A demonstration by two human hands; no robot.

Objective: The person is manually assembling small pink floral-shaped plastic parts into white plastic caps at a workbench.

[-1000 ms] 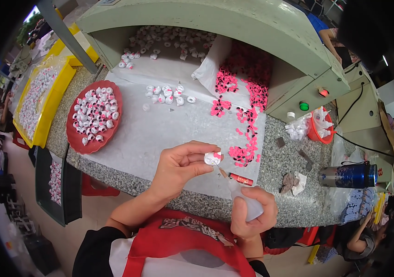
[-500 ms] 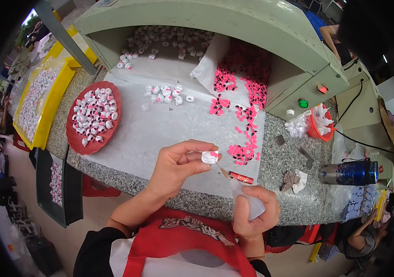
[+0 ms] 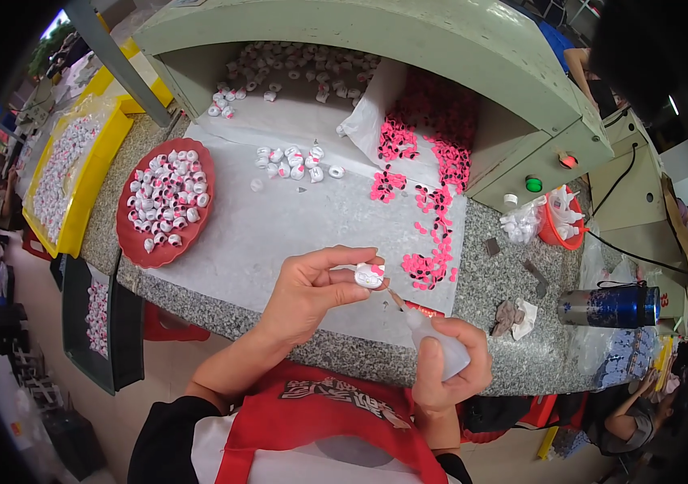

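My left hand [image 3: 307, 292] pinches a small white figurine piece with a pink spot [image 3: 369, 276] between thumb and fingers, above the near edge of the granite table [image 3: 505, 290]. My right hand [image 3: 450, 368] grips a small white squeeze bottle [image 3: 437, 343] whose thin nozzle points up toward the piece, its tip just beside it. Loose pink bow pieces [image 3: 432, 258] lie scattered on the white sheet [image 3: 279, 226] just beyond my hands. A few white pieces [image 3: 295, 163] sit further back on the sheet.
A red round tray [image 3: 128, 238] of white pieces stands at the left, yellow trays [image 3: 98, 165] beyond it. A green machine housing [image 3: 440, 48] arches over the back, with more pieces inside. A blue metal bottle [image 3: 610, 306] lies at the right, by an orange cup [image 3: 557, 234].
My right hand has lifted the squeeze bottle, bringing its nozzle up close to the white piece. My left hand has stayed nearly still with the piece.
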